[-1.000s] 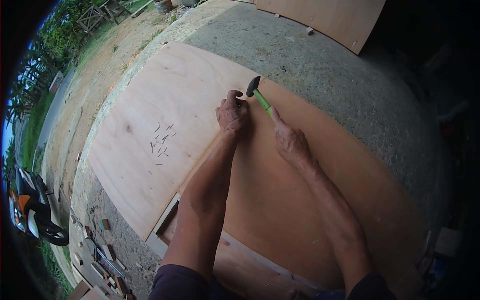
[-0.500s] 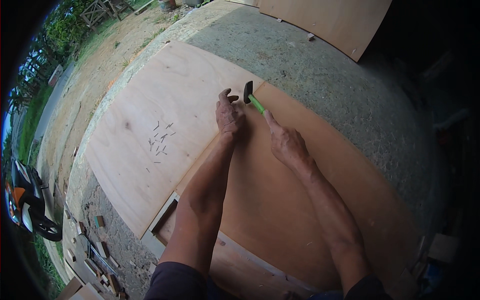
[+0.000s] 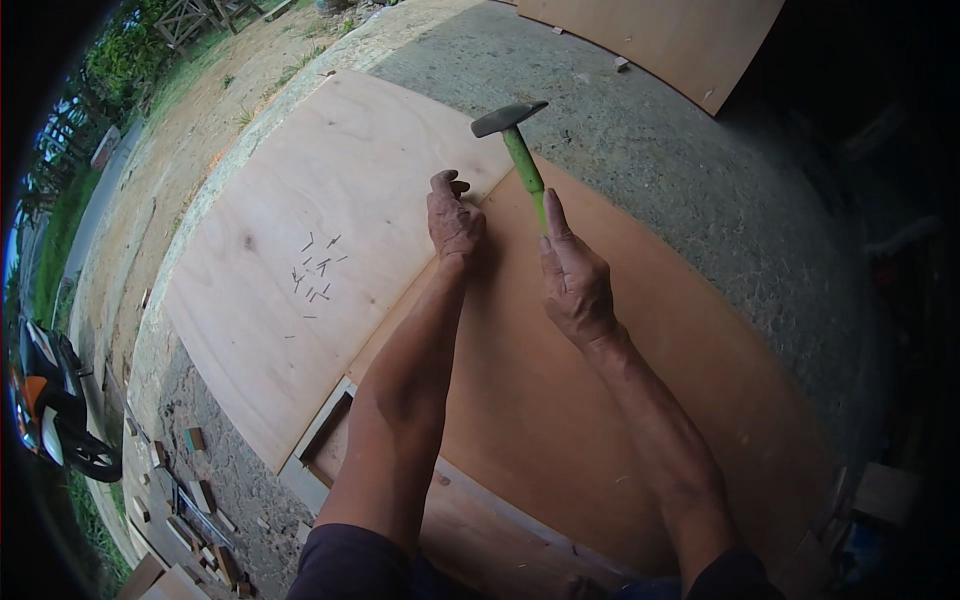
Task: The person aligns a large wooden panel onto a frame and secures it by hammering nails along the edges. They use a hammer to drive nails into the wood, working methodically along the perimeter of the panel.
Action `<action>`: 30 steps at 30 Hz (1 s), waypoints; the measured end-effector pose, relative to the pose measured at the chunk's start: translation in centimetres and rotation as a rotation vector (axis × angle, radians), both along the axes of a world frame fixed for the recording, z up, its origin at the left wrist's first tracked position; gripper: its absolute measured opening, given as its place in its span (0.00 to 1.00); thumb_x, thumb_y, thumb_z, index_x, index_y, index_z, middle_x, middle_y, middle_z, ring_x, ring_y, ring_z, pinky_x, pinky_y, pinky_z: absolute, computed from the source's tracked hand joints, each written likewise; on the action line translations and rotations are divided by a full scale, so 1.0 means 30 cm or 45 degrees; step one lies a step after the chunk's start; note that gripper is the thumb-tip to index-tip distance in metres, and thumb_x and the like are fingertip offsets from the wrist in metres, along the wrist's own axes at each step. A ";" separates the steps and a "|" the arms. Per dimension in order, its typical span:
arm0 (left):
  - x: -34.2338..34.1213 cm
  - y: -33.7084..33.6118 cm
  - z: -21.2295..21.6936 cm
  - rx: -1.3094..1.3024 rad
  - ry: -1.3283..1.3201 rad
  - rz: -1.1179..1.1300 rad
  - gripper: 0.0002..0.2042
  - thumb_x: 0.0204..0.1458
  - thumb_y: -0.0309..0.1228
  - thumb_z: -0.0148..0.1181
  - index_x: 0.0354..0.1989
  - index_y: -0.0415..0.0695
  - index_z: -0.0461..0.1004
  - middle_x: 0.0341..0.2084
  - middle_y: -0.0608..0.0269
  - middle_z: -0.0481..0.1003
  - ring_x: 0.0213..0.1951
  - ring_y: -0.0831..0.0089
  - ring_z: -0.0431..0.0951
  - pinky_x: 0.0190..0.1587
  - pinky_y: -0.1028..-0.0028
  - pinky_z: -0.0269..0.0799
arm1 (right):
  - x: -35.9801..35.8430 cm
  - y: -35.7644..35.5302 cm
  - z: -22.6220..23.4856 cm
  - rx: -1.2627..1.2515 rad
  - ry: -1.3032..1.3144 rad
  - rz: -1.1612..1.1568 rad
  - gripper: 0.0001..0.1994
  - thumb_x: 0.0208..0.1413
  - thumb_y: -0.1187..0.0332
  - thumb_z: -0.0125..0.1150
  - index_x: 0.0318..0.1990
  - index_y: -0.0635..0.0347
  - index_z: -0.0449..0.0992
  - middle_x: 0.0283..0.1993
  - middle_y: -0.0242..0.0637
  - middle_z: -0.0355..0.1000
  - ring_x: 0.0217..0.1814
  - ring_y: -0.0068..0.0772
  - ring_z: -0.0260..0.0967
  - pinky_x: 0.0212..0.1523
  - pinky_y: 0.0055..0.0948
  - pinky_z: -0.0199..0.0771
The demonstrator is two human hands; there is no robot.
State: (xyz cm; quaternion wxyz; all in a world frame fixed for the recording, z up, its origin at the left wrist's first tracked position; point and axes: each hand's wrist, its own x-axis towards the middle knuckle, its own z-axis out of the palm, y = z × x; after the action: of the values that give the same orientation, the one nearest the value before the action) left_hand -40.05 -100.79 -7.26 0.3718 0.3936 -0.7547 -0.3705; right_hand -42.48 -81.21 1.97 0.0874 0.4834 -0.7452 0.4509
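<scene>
Your right hand (image 3: pixel 575 285) grips the green handle of a hammer (image 3: pixel 520 150), fingers wrapped tight around it with the thumb laid along the shaft. The dark metal head is raised at about 12 o'clock from that hand, clear of the boards.

Your left hand (image 3: pixel 452 218) rests at 10 o'clock from the right hand, on the seam where the pale plywood sheet (image 3: pixel 300 180) meets the darker brown board (image 3: pixel 600 420). Its fingers are curled together at the tips, pressed down at the seam; whether they pinch a nail is too small to tell.

A loose scatter of nails (image 3: pixel 318 272) lies on the pale sheet at about 9 o'clock from your left hand, well apart from it and held by no box or tray.

At 7 o'clock from your left forearm, a shallow wooden frame (image 3: pixel 322 432) shows an open rectangular recess between the two boards; its inside is dark, and what it holds cannot be told.

Another plywood sheet (image 3: pixel 660 35) lies on the concrete floor (image 3: pixel 700 180) at 12 o'clock. Wood offcuts (image 3: pixel 200 500) litter the ground at 8 o'clock, beside a scooter (image 3: pixel 50 410) at the far left.
</scene>
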 end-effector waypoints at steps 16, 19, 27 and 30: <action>-0.020 0.005 -0.003 0.064 0.009 -0.022 0.20 0.51 0.17 0.46 0.53 0.44 0.67 0.41 0.55 0.79 0.46 0.56 0.78 0.48 0.60 0.73 | -0.066 -0.006 -0.094 0.680 -0.130 -0.102 0.34 0.59 0.75 0.48 0.74 0.51 0.52 0.35 0.57 0.76 0.36 0.60 0.76 0.38 0.54 0.76; -0.040 -0.002 0.008 0.024 0.051 0.004 0.20 0.51 0.17 0.46 0.53 0.45 0.68 0.40 0.55 0.79 0.45 0.56 0.78 0.48 0.61 0.73 | -0.026 0.005 -0.055 0.671 -0.156 -0.110 0.35 0.59 0.74 0.48 0.75 0.49 0.50 0.39 0.60 0.76 0.40 0.62 0.77 0.42 0.54 0.77; 0.034 -0.047 -0.011 -0.061 0.123 -0.204 0.17 0.49 0.17 0.49 0.48 0.47 0.71 0.39 0.59 0.81 0.44 0.56 0.78 0.49 0.62 0.73 | -0.047 -0.034 -0.141 0.945 -0.143 -0.118 0.34 0.61 0.75 0.48 0.75 0.49 0.50 0.49 0.61 0.73 0.49 0.64 0.73 0.48 0.53 0.74; 0.146 -0.081 -0.006 0.196 0.182 -0.277 0.11 0.55 0.24 0.55 0.46 0.45 0.78 0.40 0.56 0.81 0.43 0.59 0.81 0.49 0.66 0.75 | -0.093 -0.004 -0.207 1.039 -0.090 -0.165 0.35 0.60 0.77 0.49 0.75 0.52 0.49 0.55 0.61 0.70 0.55 0.61 0.71 0.52 0.48 0.73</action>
State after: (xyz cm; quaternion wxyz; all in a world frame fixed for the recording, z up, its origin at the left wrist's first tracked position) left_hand -35.66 -103.23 -7.45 0.3510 0.3093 -0.7339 -0.4925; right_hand -45.26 -81.32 -4.24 -0.1089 0.4148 -0.8942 0.1284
